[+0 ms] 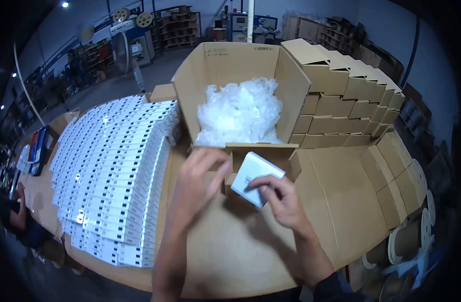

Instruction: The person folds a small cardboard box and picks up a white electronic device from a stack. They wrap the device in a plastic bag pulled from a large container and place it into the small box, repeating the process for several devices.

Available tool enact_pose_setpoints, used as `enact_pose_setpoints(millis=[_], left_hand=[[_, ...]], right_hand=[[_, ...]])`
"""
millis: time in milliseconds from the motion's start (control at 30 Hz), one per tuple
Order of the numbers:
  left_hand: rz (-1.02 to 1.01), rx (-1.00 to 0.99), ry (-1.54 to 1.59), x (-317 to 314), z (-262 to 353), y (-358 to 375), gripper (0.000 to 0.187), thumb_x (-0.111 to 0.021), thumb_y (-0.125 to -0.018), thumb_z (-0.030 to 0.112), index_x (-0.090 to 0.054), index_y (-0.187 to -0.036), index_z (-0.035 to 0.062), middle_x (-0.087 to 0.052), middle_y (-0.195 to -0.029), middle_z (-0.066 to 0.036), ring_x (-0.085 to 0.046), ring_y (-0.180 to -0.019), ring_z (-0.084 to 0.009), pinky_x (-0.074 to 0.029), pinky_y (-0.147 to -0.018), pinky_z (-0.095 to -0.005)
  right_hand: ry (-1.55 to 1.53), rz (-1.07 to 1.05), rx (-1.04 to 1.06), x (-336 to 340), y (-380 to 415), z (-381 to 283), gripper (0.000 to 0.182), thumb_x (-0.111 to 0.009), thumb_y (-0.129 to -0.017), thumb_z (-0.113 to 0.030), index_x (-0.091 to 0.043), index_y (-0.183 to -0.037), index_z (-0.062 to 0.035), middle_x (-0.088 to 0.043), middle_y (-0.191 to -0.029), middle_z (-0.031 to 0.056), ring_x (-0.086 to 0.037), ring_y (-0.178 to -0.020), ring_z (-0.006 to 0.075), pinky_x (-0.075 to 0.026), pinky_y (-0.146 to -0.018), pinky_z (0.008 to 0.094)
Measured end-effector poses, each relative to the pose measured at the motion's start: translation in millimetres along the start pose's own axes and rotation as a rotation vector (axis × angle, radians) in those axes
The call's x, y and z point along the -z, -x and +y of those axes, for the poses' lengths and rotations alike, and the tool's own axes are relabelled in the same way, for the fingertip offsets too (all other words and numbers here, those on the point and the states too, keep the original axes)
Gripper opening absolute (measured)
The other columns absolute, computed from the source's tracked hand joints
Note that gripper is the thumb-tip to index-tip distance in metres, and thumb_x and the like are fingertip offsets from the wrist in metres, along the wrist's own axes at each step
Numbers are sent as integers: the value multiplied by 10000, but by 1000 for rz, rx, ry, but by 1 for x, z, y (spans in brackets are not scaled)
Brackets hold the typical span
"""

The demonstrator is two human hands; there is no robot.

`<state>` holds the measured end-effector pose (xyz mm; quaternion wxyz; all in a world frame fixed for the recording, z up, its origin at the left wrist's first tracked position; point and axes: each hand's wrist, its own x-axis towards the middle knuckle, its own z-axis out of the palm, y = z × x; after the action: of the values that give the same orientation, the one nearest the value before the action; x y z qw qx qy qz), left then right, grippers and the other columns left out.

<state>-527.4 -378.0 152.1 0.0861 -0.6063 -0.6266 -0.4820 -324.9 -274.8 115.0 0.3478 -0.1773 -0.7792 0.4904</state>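
A pair of bare hands works over a wooden bench [225, 261], midway between its left and right edges. The right hand [278, 199] grips a flat white box [254, 173] by its lower right side, fingers across the face that bears small dark print, too small to read. The white box is tilted and raised above the bench, just in front of a small open cardboard box [295, 167]. The left hand [203, 173], slightly blurred, is open, its fingers loosely curved and the thumb apart from them, near the left end of the small open cardboard box; whether it touches the cardboard is unclear.

Toward the bench's left edge stand long, tightly packed rows of white boxes [107, 166], stacked in layers and marked with dark squares. At the far edge, behind the hands, a large open carton [240, 63] holds a heap of clear plastic [240, 113]. Brown cardboard boxes [331, 108] rise in stepped tiers at the far right corner, and brown cardboard [336, 196] with upright sections lies along the right side. At far left, a co-worker's arm [20, 214] shows beside the surface, near a blue-and-red item [36, 148]. Spools [409, 241] sit beyond the right edge.
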Motion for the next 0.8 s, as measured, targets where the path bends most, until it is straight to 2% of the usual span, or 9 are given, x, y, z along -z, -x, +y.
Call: enact_pose_setpoints(millis=[100, 167, 333, 433, 567, 600, 700, 733, 800], left_hand=[[-100, -125, 47, -56, -49, -75, 131, -772, -850, 96, -730, -940, 10, -717, -919, -140, -694, -816, -285, -551, -754, -407], [-269, -205, -34, -97, -80, -116, 151, -778, -857, 122, -729, -933, 1, -722, -890, -158, -698, -803, -313, -546, -747, -422], [-445, -91, -328, -167, -116, -151, 346, -863, -754, 266, -689, -835, -22, -710, -844, -221, -712, -857, -398, -576, -762, -475], [-381, -111, -320, -173, -132, -159, 283, -809, -807, 208, -693, -852, -47, -708, -806, -235, -716, -806, -403, -576, -756, -465], [-135, 17, 3, -126, -127, -159, 154, -739, -857, 100, -715, -914, -41, -716, -804, -226, -734, -758, -331, -570, -722, -394], [-121, 28, 30, -116, -129, -158, 106, -715, -891, 67, -706, -933, -30, -731, -817, -192, -745, -770, -282, -573, -727, -362], [-12, 51, 79, -94, -125, -155, 113, -710, -917, 76, -691, -963, -26, -743, -845, -162, -754, -801, -260, -578, -753, -352], [-4, 57, 67, -90, -126, -155, 127, -708, -929, 85, -676, -990, -22, -746, -867, -152, -758, -840, -249, -580, -775, -353], [31, 55, 131, -91, -125, -156, 137, -708, -929, 85, -667, -1007, -20, -743, -872, -149, -756, -855, -244, -580, -779, -354]], right_hand=[[200, 185, 150, 33, -39, -1, 238, -552, -956, 14, -739, -1079, -66, -677, -1020, 155, -617, -834, 234, -498, -819, 347], [295, 286, 194, 53, -63, -10, 236, -543, -972, 5, -741, -1079, -66, -625, -992, 114, -592, -853, 181, -483, -737, 313], [308, 423, 271, 80, -109, -8, 232, -557, -970, -16, -749, -1086, -76, -602, -906, 75, -521, -782, 142, -455, -687, 300], [331, 378, 249, 81, -127, -1, 210, -588, -960, -40, -752, -1085, -81, -596, -894, 74, -524, -771, 148, -462, -699, 296], [415, 314, 75, 70, -142, -2, 182, -643, -938, -91, -755, -1083, -84, -613, -899, 86, -528, -746, 174, -472, -705, 302], [435, 307, 80, 68, -151, 4, 214, -725, -897, -153, -751, -1099, -87, -650, -981, 152, -615, -890, 248, -516, -803, 371], [547, 348, 346, 59, -185, 36, 348, -816, -828, -224, -739, -1131, -70, -655, -1114, 227, -620, -1134, 355, -507, -972, 453], [512, 347, 310, 54, -196, 41, 507, -878, -762, -309, -723, -1157, -33, -623, -1232, 281, -539, -1294, 427, -439, -1096, 501], [611, 293, 305, 40, -215, 44, 566, -885, -747, -345, -715, -1169, -8, -606, -1283, 299, -535, -1293, 439, -428, -1110, 502]])
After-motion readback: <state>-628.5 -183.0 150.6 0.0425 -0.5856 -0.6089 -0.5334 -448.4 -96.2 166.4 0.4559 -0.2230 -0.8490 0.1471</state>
